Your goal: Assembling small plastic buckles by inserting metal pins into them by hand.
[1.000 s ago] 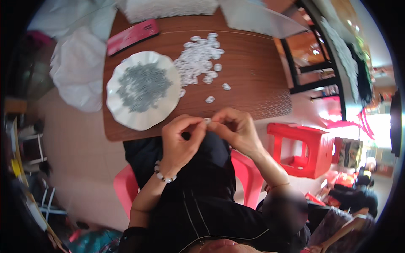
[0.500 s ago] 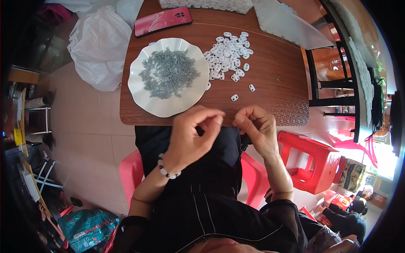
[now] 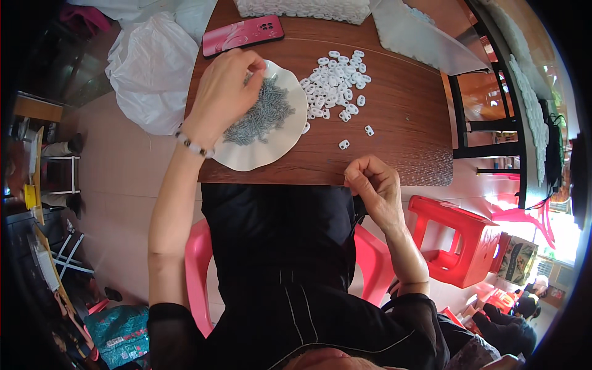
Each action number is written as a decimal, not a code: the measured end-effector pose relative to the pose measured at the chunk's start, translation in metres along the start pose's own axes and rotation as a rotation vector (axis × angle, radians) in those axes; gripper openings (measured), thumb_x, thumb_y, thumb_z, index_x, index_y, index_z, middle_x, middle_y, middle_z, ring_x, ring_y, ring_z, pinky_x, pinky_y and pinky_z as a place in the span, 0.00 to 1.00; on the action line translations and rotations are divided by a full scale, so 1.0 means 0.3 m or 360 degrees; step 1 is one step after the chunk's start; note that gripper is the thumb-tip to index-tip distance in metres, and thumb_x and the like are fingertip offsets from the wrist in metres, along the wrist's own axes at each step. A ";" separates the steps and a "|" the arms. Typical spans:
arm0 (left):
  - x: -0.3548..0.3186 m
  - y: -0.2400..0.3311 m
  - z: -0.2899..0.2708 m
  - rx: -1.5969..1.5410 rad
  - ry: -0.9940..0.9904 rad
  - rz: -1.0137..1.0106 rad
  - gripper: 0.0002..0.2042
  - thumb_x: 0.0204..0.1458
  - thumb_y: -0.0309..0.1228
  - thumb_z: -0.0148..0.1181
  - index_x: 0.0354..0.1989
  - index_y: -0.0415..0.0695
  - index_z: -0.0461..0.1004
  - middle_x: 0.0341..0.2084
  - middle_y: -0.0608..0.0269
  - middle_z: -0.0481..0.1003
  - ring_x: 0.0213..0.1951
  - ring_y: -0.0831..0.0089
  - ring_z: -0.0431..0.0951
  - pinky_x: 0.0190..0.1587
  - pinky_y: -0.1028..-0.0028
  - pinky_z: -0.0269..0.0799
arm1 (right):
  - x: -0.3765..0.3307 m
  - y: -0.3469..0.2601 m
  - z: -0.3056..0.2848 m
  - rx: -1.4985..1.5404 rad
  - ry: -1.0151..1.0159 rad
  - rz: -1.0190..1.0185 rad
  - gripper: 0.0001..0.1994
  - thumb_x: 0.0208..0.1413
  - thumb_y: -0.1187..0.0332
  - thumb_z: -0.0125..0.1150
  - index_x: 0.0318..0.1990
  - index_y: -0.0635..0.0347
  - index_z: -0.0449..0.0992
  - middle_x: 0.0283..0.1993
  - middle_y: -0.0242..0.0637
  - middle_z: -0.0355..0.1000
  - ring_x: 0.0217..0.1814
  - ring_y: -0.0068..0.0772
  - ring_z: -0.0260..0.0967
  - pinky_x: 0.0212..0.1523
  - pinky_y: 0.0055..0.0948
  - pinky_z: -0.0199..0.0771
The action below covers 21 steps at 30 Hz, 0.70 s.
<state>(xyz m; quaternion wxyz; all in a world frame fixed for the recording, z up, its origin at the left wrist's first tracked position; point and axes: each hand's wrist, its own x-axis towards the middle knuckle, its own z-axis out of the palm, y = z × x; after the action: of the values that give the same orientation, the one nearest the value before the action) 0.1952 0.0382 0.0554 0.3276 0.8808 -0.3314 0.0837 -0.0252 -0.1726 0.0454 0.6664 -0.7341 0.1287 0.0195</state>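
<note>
Work is splitting between two spots now. A second ago both hands were meeting over a small white piece by the table's front edge; now the left hand point(image 3: 223, 94), beaded bracelet point(image 3: 196, 147) and all, is hanging over the far left part of the scalloped white plate point(image 3: 295, 137). Its thumb and forefinger are curving toward each other above the small grey rod-shaped pieces point(image 3: 262, 120), but honestly can't tell if it's pinching any.

Right hand point(image 3: 379, 190) is pretty much staying put at the front edge of the wooden table point(image 3: 410, 105), right of centre. Thumb and forefinger are pressing together, and I can't make out whether anything is sitting between them. So I'd say the left is doing the moving while the right is waiting, no joint hold going on.

Grey bits are lying in the plate near the table's left edge. White two-hole plastic pieces point(image 3: 336, 80) are sitting heaped just right of the plate, and two strays point(image 3: 344, 144) are lying closer to the front edge. Pink phone point(image 3: 243, 35) is resting at the far left corner.
</note>
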 end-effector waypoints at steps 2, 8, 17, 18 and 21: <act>0.041 -0.014 0.033 0.0031 -0.0085 -0.0003 0.06 0.48 0.28 0.58 0.31 0.39 0.75 0.30 0.52 0.75 0.38 0.54 0.74 0.42 0.60 0.69 | -0.003 0.009 -0.005 -0.0092 -0.0016 0.0014 0.09 0.60 0.67 0.56 0.33 0.64 0.73 0.27 0.29 0.71 0.29 0.15 0.65 0.31 0.17 0.65; 0.070 -0.012 0.093 0.0211 -0.0252 -0.0039 0.09 0.49 0.32 0.59 0.31 0.38 0.75 0.27 0.54 0.75 0.33 0.59 0.75 0.37 0.62 0.69 | -0.004 0.011 0.004 -0.0075 -0.0013 -0.0024 0.09 0.60 0.67 0.57 0.33 0.63 0.74 0.27 0.29 0.71 0.30 0.15 0.66 0.30 0.17 0.66; 0.044 0.016 0.092 0.0099 -0.0216 -0.0142 0.06 0.49 0.28 0.56 0.30 0.37 0.74 0.26 0.54 0.75 0.30 0.63 0.75 0.35 0.67 0.69 | 0.009 0.026 0.004 -0.0050 -0.0009 -0.0054 0.09 0.60 0.67 0.58 0.33 0.64 0.74 0.27 0.29 0.71 0.28 0.15 0.65 0.30 0.17 0.65; 0.046 0.031 0.084 -0.0082 -0.0278 -0.0293 0.06 0.50 0.27 0.56 0.30 0.37 0.74 0.26 0.56 0.76 0.28 0.68 0.75 0.34 0.70 0.69 | 0.010 0.029 -0.001 -0.0050 -0.0001 -0.0048 0.09 0.60 0.67 0.58 0.33 0.64 0.74 0.27 0.29 0.71 0.28 0.15 0.65 0.30 0.17 0.65; 0.013 -0.029 0.069 -0.0942 -0.0190 -0.0526 0.06 0.54 0.28 0.57 0.31 0.39 0.74 0.29 0.63 0.78 0.27 0.79 0.74 0.32 0.79 0.68 | 0.026 0.013 0.002 -0.0075 -0.0020 -0.0095 0.08 0.60 0.68 0.58 0.34 0.64 0.74 0.27 0.29 0.72 0.28 0.14 0.65 0.30 0.17 0.65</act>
<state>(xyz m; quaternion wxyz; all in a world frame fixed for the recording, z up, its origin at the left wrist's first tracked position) 0.2023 0.0280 0.0364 0.5580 0.7928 -0.2126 -0.1221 -0.0184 -0.1736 0.0401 0.6500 -0.7530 0.1020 0.0072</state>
